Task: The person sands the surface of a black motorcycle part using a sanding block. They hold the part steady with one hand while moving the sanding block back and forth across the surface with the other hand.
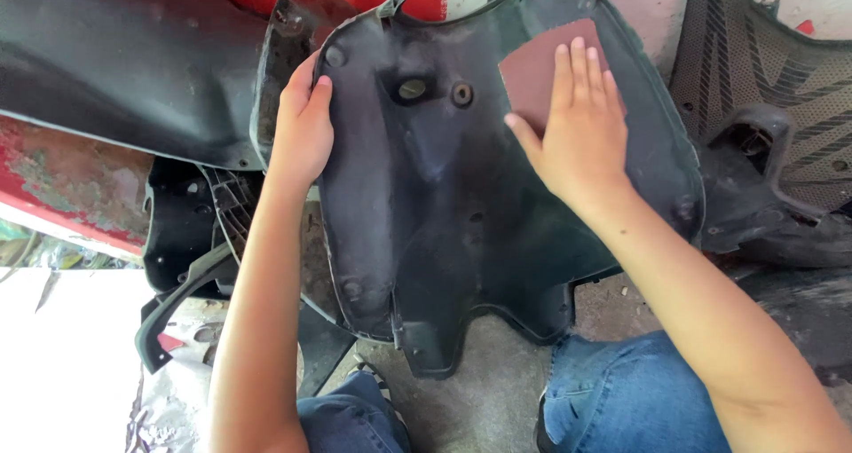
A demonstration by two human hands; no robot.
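Observation:
A large black plastic body panel with moulded edges and screw holes stands tilted in front of me, over my knees. My left hand grips its left rim, thumb on the inner face. My right hand lies flat on the panel's upper right, fingers together, pressing a reddish-brown sheet of sandpaper against the surface. Part of the sheet is hidden under my palm.
Other black plastic panels lie at the left and a ribbed black one at the right. Red painted parts show behind at the left. My jeans-clad knees rest on the concrete floor below.

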